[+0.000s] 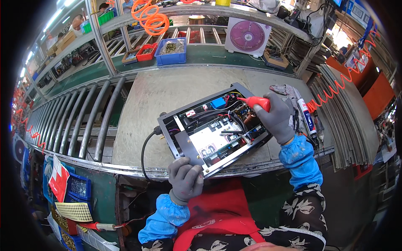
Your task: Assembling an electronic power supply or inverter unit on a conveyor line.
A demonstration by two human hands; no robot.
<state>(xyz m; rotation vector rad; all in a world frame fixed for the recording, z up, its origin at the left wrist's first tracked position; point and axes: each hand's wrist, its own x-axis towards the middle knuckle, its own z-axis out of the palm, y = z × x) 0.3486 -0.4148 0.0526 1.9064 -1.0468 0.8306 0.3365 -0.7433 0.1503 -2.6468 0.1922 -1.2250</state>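
Observation:
An open metal case [180, 145] with circuit boards, wires and a blue component [218, 103] inside lies at an angle on the worktable. My left hand [184, 178], in a grey glove, is closed on the near edge of the case by its front corner. In my gloved right hand [277, 117] is a red bottle-like thing [257, 103] with a narrow tip. That tip points left into the far right part of the case, close to the wires; whether it touches anything I cannot tell. A black cable [144, 154] runs out of the case's left side.
Metal rollers [90, 121] adjoin the table on the left. A white tube [307, 117] and a cloth [289, 90] lie to the right, near stacked sheets [343, 121]. Behind stand parts bins [171, 52] and a fan [248, 37]. An orange coiled hose [150, 19] hangs above.

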